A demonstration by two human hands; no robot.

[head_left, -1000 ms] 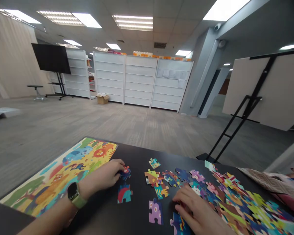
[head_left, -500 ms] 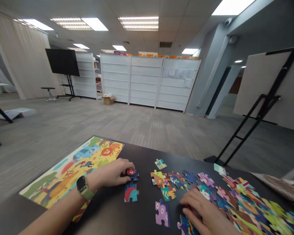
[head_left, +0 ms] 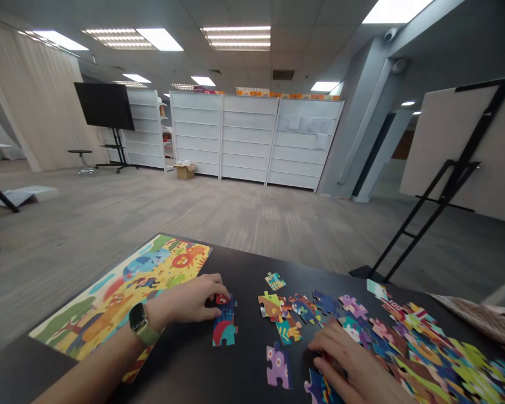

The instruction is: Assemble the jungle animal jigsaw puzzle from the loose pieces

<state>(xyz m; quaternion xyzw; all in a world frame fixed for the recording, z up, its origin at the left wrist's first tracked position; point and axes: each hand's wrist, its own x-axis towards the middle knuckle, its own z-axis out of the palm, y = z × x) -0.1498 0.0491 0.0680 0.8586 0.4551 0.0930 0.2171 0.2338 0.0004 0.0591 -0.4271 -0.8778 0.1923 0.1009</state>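
Note:
My left hand [head_left: 200,297] is closed in a pinch on a dark blue puzzle piece [head_left: 224,299] with a red figure, low over the black table. Right below it lies a teal and red puzzle piece [head_left: 224,332]; the two meet edge to edge, but I cannot tell whether they interlock. My right hand [head_left: 345,356] rests with curled fingers at the near side of the loose pieces. Whatever lies under those fingers is mostly hidden. Beside it are a purple puzzle piece [head_left: 278,366] with round spots and a dark blue patterned piece [head_left: 316,387], partly covered by the hand.
A colourful animal picture sheet [head_left: 151,275] lies at the left, partly under my left forearm. Several loose puzzle pieces [head_left: 429,353] are heaped on the right. A patterned cloth [head_left: 480,320] sits at the table's right edge. Beyond stands a board on an easel [head_left: 450,185].
My left hand has brought its puzzle piece slightly down and left, closing the gap to the teal and red piece. My right hand has stayed nearly still.

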